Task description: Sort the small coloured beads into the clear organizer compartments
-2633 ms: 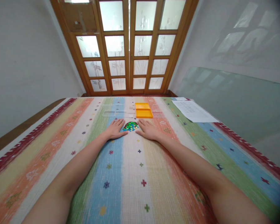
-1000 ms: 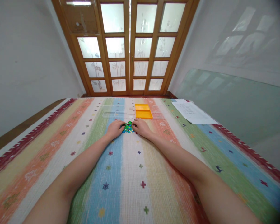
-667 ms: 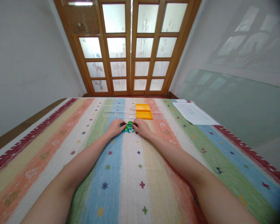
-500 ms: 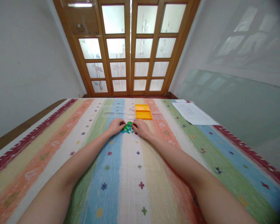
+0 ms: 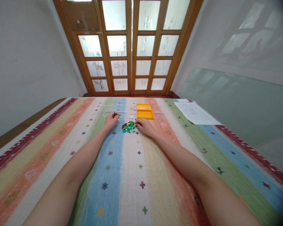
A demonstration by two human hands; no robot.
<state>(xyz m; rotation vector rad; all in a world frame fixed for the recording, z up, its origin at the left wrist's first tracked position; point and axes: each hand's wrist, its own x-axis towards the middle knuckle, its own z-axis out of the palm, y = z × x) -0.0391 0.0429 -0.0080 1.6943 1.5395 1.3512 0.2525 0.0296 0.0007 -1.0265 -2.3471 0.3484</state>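
A pile of small green, blue, brown and pale pieces (image 5: pixel 129 127) lies on the striped cloth. My left hand (image 5: pixel 111 119) is up and to the left of the pile, fingers pinched on a small green piece (image 5: pixel 119 115), in front of a clear plastic tray (image 5: pixel 106 113). At the pile's right edge rests my right hand (image 5: pixel 143 124), its fingers bent together and touching the pieces. Whatever may be between those fingertips is too small to make out.
Behind my right hand stands an orange two-part box (image 5: pixel 145 115), with more clear plastic (image 5: pixel 159 114) beside it. Printed paper sheets (image 5: pixel 194 113) lie at the far right. A striped tablecloth (image 5: pixel 132 175) covers the table, and wooden glazed doors (image 5: pixel 133 62) are beyond it.
My left hand has left the pile and moved up and left with a green piece. My right hand has stayed at the pile's right edge. More brown pieces now show.
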